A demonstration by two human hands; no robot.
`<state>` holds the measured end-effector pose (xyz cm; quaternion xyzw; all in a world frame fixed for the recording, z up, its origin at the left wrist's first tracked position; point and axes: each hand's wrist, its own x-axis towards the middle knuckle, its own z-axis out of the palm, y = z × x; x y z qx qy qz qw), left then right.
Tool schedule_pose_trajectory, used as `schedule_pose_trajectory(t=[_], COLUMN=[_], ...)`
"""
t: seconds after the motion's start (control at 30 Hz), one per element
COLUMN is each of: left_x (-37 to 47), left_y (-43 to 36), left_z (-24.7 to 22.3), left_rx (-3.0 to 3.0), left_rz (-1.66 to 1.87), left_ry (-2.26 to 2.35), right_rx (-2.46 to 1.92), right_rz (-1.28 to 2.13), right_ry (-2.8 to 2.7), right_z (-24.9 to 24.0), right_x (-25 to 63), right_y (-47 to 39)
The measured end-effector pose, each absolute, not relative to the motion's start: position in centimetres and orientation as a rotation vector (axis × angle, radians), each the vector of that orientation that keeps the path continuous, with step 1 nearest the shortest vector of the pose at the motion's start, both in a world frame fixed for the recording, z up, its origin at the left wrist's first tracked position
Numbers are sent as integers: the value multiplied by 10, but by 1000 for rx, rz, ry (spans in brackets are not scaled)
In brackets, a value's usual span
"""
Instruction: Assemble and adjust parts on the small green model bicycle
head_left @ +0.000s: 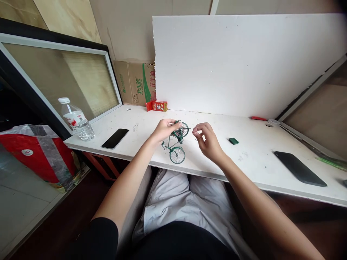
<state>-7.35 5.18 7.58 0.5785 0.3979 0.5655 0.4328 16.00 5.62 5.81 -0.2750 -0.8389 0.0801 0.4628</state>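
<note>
A dark green miniature bicycle (pixel 180 139) is held over the white table, one spoked wheel towards me and the other at the far end. My left hand (pixel 165 130) grips it by the far wheel, thumb and fingers closed there and covering part of the frame. Just right of that wheel, a small gap away, is my right hand (pixel 207 139). Its thumb and fingertips are pinched together; whether a tiny part sits between them I cannot make out. Farther right a small dark green block-like piece (pixel 233 141) lies on the table.
On the left are a black phone (pixel 115 138) and a water bottle (pixel 77 121). A small red box (pixel 159 105) and a carton (pixel 135 83) stand at the back before a white board (pixel 244 65). A dark flat slab (pixel 299 168) and a red object (pixel 258 118) lie to the right.
</note>
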Motion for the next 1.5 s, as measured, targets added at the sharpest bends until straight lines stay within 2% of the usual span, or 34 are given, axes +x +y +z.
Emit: schedule_pose_trajectory(t=[0.2,0.5,0.97,1.5], left_x=[-37,-29,-22,-13], left_y=[38,35,34,17], left_z=[69,72,68,76], left_rx=[1516,1455,1494,1664], left_rz=[1315,1247,1308,1438], left_ry=[928,901,944,1268], right_rx=[-675,-582,-529,-604], right_rz=[-99,-385,-392,-503], right_ry=[-2150,-2164,-2059,-2092], right_z=[62,45,41,52], right_x=[174,184,185,183], right_y=[40,49,53,44])
